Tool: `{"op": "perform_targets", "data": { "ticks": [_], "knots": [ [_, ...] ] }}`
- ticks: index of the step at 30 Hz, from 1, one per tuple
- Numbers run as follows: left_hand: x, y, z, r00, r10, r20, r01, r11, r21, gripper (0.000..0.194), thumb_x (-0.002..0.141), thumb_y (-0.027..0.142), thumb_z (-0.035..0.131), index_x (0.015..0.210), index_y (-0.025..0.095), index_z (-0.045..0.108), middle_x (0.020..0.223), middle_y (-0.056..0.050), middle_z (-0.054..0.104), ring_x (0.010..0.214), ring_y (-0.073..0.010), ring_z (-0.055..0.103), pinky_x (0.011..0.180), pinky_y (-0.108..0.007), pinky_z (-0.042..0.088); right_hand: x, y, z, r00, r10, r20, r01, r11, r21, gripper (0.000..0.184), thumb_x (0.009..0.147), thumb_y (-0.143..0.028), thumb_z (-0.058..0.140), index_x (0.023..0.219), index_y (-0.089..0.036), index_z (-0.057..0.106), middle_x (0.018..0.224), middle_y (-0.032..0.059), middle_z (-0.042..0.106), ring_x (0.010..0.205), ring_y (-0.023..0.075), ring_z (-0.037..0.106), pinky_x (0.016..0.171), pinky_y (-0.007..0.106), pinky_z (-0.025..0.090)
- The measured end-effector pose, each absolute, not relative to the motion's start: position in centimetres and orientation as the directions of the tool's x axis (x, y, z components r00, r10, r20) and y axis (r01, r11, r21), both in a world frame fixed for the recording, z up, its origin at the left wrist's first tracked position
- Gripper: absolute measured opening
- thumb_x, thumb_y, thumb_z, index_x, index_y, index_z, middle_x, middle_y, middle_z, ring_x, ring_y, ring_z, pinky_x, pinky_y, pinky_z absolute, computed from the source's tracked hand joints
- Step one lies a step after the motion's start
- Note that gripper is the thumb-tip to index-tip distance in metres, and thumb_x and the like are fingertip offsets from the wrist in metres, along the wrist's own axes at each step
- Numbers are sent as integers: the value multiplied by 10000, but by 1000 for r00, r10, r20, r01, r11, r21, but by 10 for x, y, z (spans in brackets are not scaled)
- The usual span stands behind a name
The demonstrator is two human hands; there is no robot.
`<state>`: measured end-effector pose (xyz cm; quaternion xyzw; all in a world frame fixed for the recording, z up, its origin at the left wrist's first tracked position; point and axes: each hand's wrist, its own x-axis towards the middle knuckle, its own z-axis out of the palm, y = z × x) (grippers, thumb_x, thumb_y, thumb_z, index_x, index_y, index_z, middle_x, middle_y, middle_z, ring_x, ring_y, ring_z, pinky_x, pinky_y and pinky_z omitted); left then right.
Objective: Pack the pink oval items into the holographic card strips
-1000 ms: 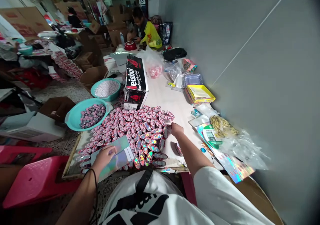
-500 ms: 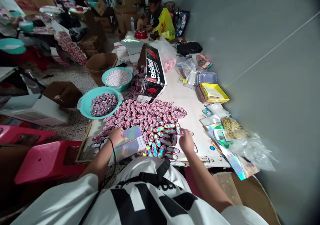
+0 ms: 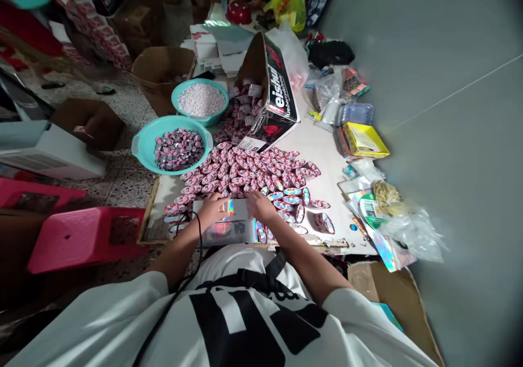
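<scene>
On the near edge of the table, my left hand (image 3: 210,210) grips a flat, shiny silvery holographic packet (image 3: 235,230) by its upper left part, fingers curled over it. My right hand (image 3: 260,207) is at the packet's upper right corner with bent fingers; what they pinch is hidden. Beyond both hands spread many small oval red-rimmed paper pieces (image 3: 241,173), most with a pink round disc inside. Those to the right of my right hand (image 3: 292,199) show a bare shiny interior. One larger piece (image 3: 324,222) lies apart at the right.
A turquoise basin (image 3: 141,149) holds pink-and-silver discs, another basin (image 3: 223,114) white beads. A tipped black carton (image 3: 281,89) spills packets. At right lie a yellow box (image 3: 370,141), rubber bands (image 3: 386,195) and clear plastic bags (image 3: 417,239). Pink stools (image 3: 77,239) stand at left.
My right hand has moved left from the oval pieces to the packet. The packet now lies flatter, in front of me. The camera has tilted down, and a piece now lies apart at right.
</scene>
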<state>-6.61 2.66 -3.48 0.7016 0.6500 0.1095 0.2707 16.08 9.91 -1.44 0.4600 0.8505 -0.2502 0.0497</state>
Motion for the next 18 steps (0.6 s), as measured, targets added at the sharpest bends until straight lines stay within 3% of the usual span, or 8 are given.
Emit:
{"op": "perform_targets", "data": {
  "ticks": [5, 10, 13, 15, 18],
  "knots": [
    [-70, 22, -41, 167, 980, -110, 838, -82, 540, 545, 786, 352, 708, 1307, 228, 606, 1157, -98, 583, 1093, -264, 474, 995, -387, 378, 141, 93, -23, -516, 793, -324, 851, 435, -293, 527, 878, -294, 567, 1388, -192, 481, 1428, 153, 484, 1297, 331, 425, 1032, 490, 376],
    [-66, 6, -44, 294, 955, -48, 821, -227, 524, 347, 923, 341, 531, 1234, 238, 646, 1235, -85, 595, 1151, -241, 465, 1071, -401, 305, 154, 69, -23, -612, 759, -223, 784, 543, -300, 609, 841, -401, 639, 1404, -249, 463, 1475, 127, 439, 1346, 321, 370, 1061, 484, 345],
    [-67, -4, -49, 414, 907, -78, 784, -312, 537, 459, 872, 438, 601, 1283, 233, 606, 1327, -99, 556, 1244, -269, 426, 1104, -421, 273, 162, 52, -26, -652, 697, -297, 755, 566, -330, 669, 826, -479, 655, 1426, -276, 439, 1510, 107, 415, 1387, 323, 326, 1071, 525, 323],
    [-69, -7, -51, 441, 893, -88, 777, -330, 536, 517, 834, 450, 649, 1303, 243, 587, 1378, -106, 522, 1293, -295, 389, 1110, -443, 259, 164, 43, -30, -632, 711, -307, 772, 544, -329, 638, 848, -480, 634, 1426, -293, 439, 1529, 93, 397, 1404, 311, 308, 1073, 532, 314],
    [-69, -5, -48, 430, 898, -95, 779, -315, 541, 401, 858, 382, 625, 1241, 262, 625, 1330, -94, 568, 1269, -290, 417, 1081, -454, 283, 163, 37, -37, -599, 754, -269, 794, 515, -323, 497, 899, -415, 587, 1377, -311, 499, 1517, 77, 424, 1380, 295, 351, 1056, 519, 319]
  ]
}}
